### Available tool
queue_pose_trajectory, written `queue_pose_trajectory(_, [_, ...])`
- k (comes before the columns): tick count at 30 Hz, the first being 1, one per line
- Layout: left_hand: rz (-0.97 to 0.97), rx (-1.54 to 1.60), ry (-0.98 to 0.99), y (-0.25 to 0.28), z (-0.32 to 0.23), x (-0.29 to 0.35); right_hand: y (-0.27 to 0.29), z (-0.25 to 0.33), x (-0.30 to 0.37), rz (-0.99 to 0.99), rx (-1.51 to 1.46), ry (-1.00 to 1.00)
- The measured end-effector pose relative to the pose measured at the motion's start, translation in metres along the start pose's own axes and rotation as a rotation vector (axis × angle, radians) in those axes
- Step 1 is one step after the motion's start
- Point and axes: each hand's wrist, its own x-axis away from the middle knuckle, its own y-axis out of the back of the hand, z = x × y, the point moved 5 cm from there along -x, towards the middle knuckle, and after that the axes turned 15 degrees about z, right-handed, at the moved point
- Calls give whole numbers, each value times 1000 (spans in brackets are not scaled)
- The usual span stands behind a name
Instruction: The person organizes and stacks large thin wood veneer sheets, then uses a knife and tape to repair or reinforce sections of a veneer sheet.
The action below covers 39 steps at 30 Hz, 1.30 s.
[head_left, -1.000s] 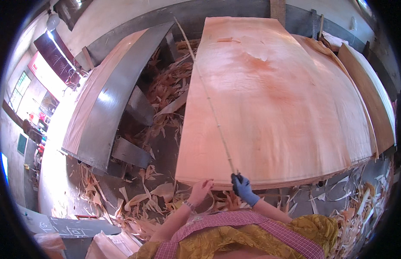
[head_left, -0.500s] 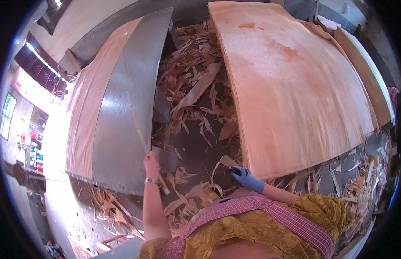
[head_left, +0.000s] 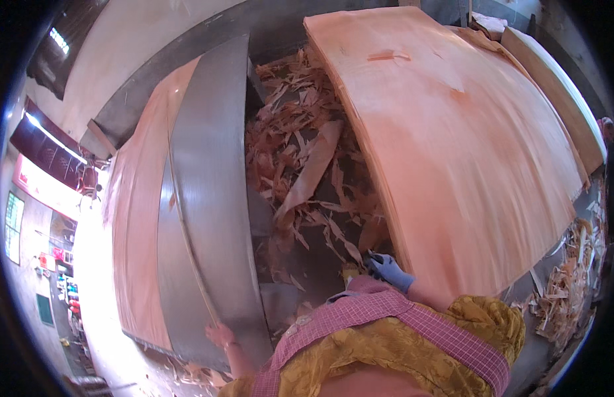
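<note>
My bare left hand (head_left: 221, 334) is closed around the near end of a long thin stick (head_left: 182, 218). The stick reaches away over a grey, metal-looking tabletop (head_left: 211, 172), close to the edge of a pinkish wood veneer sheet (head_left: 138, 231) that covers the table's left part. In a light blue glove with dark fingertips, my right hand (head_left: 391, 272) is closed beside the near left corner of a tall stack of veneer sheets (head_left: 466, 159). A small yellowish piece (head_left: 350, 270) shows at its fingertips; its kind is unclear.
Torn veneer scraps (head_left: 307, 152) pile on the floor between table and stack, with more scraps (head_left: 562, 291) at the right. A loose veneer piece (head_left: 390, 56) lies on the stack. Another board (head_left: 552, 99) stands beyond it. Bright light comes from the left.
My left hand has moved nearer to me and slightly left, drawing the stick back along the tabletop. The right hand has shifted slightly, and the whole view has turned a little.
</note>
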Motion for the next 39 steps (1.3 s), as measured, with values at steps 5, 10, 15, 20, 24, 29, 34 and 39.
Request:
queue_pose_trajectory(5, [-94,-50,353,18,-30,-21,22,61,-197,188,126,-56])
queue_pose_trajectory(10, [-186,-47,406,13,-160,-87,93,131,-351,93,187,74])
queue_pose_trajectory(15, [-165,20,-13,-10,-334,-194,175,111,-467,53,250,-104])
queue_pose_trajectory(20, [6,179,-452,-45,-606,-238,275,4,-553,-104,176,-251])
queue_pose_trajectory(24, [254,248,-658,-54,-769,-243,401,15,-605,-320,285,-340])
queue_pose_trajectory(29, [333,62,-1073,-100,-899,-233,602,-111,-667,-629,591,-646])
queue_pose_trajectory(34, [449,-271,-1073,-100,-938,-205,718,-155,-748,-809,473,-850])
queue_pose_trajectory(39, [602,-384,-985,-116,-955,-202,774,-202,-768,-674,520,-793])
